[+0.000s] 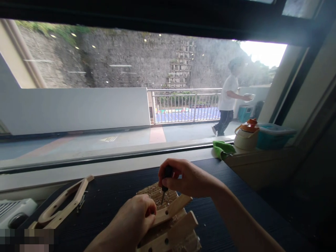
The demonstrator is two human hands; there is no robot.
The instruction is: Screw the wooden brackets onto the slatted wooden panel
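Note:
My right hand (181,176) is closed round the black handle of a screwdriver (164,189). Its thin shaft points down at a rough, scarred wooden block (148,189) strewn with wood shavings. Fingers curled, my left hand (139,213) grips the near end of a pale wooden strip (174,208) with a hole in it, which lies across the block. Closer to me a second drilled wooden strip (180,229) lies on the same block. My left hand partly hides the block and the first strip's end.
On the dark table (112,196), a wooden frame (65,203) lies at the left beside several screws (81,203). Along the window ledge are a green cloth (223,148), a cream jug (246,136) with an orange lid, and a teal box (274,135). Outside, a person (228,98) walks past a railing.

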